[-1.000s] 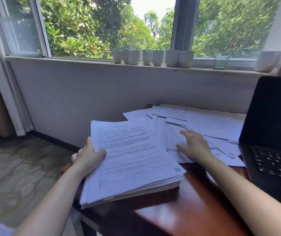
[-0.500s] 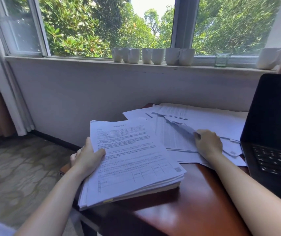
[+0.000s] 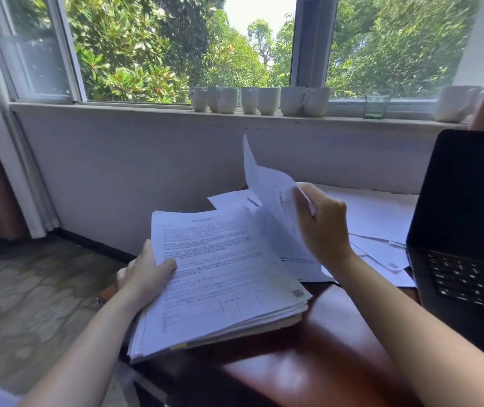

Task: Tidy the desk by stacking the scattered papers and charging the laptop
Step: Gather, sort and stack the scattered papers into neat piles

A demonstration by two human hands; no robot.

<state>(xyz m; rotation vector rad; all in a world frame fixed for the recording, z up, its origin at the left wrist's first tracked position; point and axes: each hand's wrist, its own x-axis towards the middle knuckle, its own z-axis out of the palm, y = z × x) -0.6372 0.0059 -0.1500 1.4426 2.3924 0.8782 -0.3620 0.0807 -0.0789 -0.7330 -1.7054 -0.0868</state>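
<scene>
Me: Site is a dark red wooden desk [image 3: 308,362] set against a white wall [image 3: 146,160] below a wide window [image 3: 152,45] with trees outside. On the sill [image 3: 117,106] stand a row of white mugs [image 3: 259,100] and a small glass [image 3: 376,105].

Inspector: Condition of the papers?

Me: In three lots. A thick stack of papers [image 3: 229,277] lies printed side up at the desk's near left corner, and its left part hangs out past the edge. Loose papers [image 3: 375,218] are spread flat and overlapping at the back of the desk, between the stack and the laptop [image 3: 469,230]. One sheet [image 3: 267,195] is off the surface, standing nearly upright above the loose papers with a corner pointing up in front of the wall.

Inspector: Your hands?

Me: My left hand [image 3: 146,277] grips the stack at its left edge, with the thumb [image 3: 165,264] pressed flat on the top page and the fingers out of sight beneath. My right hand [image 3: 323,230] is raised with the fingers curled, pinching the upright sheet at its right edge.

Inspector: The laptop?

Me: It is open at the right side of the desk, screen dark and keyboard showing, and the loose papers reach just beside its left edge. I cannot tell whether they touch it.
</scene>
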